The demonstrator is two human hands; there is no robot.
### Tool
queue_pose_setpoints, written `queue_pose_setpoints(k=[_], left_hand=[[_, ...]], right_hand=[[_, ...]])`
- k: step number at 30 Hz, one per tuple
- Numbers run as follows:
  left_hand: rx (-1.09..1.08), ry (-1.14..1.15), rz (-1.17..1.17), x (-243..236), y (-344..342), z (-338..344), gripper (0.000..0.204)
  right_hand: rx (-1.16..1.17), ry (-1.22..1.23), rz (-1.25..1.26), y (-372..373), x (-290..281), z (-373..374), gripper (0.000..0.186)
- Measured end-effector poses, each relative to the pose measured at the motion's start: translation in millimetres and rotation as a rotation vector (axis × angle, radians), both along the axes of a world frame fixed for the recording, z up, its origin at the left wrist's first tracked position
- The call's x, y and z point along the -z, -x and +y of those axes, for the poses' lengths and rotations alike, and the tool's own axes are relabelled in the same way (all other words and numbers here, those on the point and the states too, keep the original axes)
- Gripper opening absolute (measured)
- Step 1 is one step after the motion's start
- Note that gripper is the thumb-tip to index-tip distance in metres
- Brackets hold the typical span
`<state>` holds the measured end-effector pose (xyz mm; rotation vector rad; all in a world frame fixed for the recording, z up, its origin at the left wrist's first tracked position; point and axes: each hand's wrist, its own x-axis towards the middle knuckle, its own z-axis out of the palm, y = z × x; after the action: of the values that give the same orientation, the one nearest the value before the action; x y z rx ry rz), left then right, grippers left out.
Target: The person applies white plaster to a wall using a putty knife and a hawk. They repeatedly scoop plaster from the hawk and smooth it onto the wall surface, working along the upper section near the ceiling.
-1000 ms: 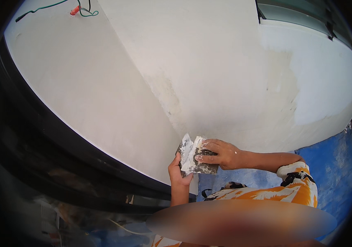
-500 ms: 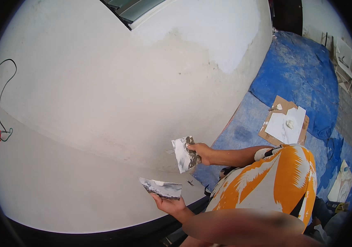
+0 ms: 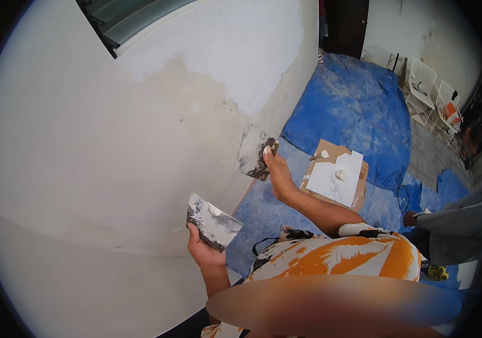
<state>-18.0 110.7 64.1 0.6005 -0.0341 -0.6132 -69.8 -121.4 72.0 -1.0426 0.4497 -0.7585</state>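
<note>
Keeping the paste-smeared plate (image 3: 210, 221) level should stop its white lump (image 3: 214, 209) sliding. The left hand (image 3: 204, 252) grips that plate in front of the wall (image 3: 111, 146), its long axis sloping down rightward in view; the right hand (image 3: 277, 173) grips the other plate (image 3: 250, 151), higher and farther right, its long axis near upright, top leaning right.

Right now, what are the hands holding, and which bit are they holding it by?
The left hand holds a smeared plate by its dark lower-left edge; the right hand holds another plate by its dark right edge.
</note>
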Motion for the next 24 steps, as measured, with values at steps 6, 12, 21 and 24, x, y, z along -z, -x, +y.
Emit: queue_pose_setpoints(k=[6, 12, 21, 24], left_hand=[[-0.19, -0.131, 0.01, 0.9, -25.6, -88.9, 0.043], [-0.063, -0.135, 0.034, 19.9, -0.5, -200.3, 0.027], [0.089, -0.342, -0.086, 41.2, 21.3, -258.4, 0.023], [0.141, -0.302, -0.133, 43.4, 12.7, -257.7, 0.027]], right_hand=[[-0.004, -0.38, 0.024, 27.2, 36.9, -80.7, 0.029], [-0.033, -0.859, -0.08, 35.4, 87.2, -99.8, 0.023], [0.375, -0.504, -0.156, 18.2, 57.7, -118.0, 0.033], [0.505, -0.364, -0.18, 13.4, 51.9, -114.4, 0.034]])
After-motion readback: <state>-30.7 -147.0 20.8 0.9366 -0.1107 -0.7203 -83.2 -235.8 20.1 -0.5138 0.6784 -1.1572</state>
